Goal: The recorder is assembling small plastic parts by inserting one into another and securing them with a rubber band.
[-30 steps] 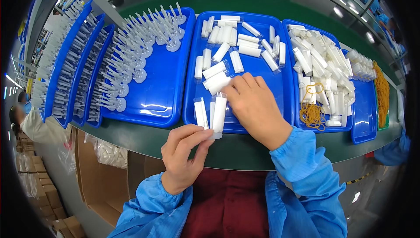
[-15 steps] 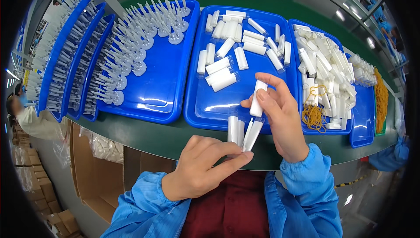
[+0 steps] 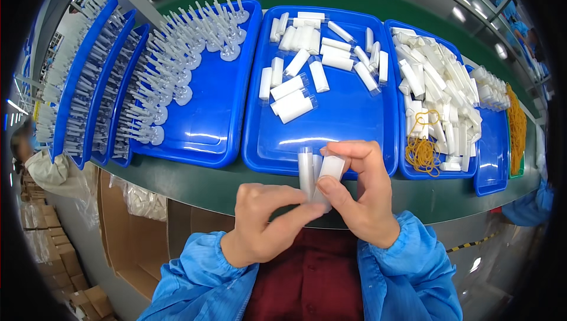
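In front of me, just over the near edge of the middle blue tray (image 3: 348, 126), my two hands meet. My left hand (image 3: 266, 220) pinches a small bundle of white tubes (image 3: 305, 170) with clear ends, held upright. My right hand (image 3: 366, 203) grips another white tube (image 3: 332, 166) between thumb and fingers, close against that bundle. The fingers hide the tubes' lower ends, and I cannot tell how many are in the bundle. Several similar white tubes (image 3: 294, 106) lie scattered in the far half of the middle tray.
To the left, a blue tray (image 3: 215, 102) holds rows of upright clear stemmed pieces (image 3: 177, 61); tilted blue trays (image 3: 82, 79) stand beside it. A right tray has heaped white tubes (image 3: 434, 73) and yellow rubber bands (image 3: 422, 154). More bands (image 3: 515, 132) lie far right. A cardboard box (image 3: 133, 232) stands below.
My right hand has come down and toward the left hand, bringing its tube against the bundle. One tube fewer lies among the nearest ones in the middle tray.
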Demonstrator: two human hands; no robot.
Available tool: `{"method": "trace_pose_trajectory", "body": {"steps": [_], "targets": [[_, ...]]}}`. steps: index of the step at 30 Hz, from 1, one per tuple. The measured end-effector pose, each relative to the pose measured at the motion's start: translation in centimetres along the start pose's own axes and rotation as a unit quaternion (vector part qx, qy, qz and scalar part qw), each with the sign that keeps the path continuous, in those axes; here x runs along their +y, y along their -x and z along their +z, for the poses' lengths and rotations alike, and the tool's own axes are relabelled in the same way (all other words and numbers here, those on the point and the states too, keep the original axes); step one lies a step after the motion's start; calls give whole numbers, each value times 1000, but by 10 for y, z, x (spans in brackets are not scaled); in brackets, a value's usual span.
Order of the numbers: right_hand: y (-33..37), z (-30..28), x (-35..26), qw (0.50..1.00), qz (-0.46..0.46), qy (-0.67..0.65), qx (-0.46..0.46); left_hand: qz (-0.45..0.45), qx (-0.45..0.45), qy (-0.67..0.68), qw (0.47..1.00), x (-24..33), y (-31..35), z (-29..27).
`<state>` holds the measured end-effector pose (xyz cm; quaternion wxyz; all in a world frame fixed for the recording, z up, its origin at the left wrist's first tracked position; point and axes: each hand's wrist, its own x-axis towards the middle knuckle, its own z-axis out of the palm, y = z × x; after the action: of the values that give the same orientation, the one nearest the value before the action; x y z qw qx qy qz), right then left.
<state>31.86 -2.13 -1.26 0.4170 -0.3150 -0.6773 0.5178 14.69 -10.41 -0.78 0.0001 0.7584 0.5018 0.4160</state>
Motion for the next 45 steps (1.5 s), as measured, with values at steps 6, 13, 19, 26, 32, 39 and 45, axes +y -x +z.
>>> {"method": "trace_pose_trajectory", "body": {"steps": [6,13,19,26,32,39,45], "targets": [[-2,-7,1,998,-9,-59,3,-168,78,63,981,5,4,6],[-9,-22,-4,963,-210,138,-99,-453,-190,617,615,4,-16,1],[15,-28,-18,905,-228,337,-123,-520,-147,614,575,27,-13,21],[26,-57,-15,949,-168,205,-172,-568,-163,625,510,45,-7,36],[-12,-165,5,793,-217,563,86,-553,-123,516,642,57,-5,36],[-13,-157,-12,882,-186,370,227,-521,-41,433,734,71,-14,31],[27,-71,-30,981,-144,127,34,-310,112,364,871,48,-32,58]]}}
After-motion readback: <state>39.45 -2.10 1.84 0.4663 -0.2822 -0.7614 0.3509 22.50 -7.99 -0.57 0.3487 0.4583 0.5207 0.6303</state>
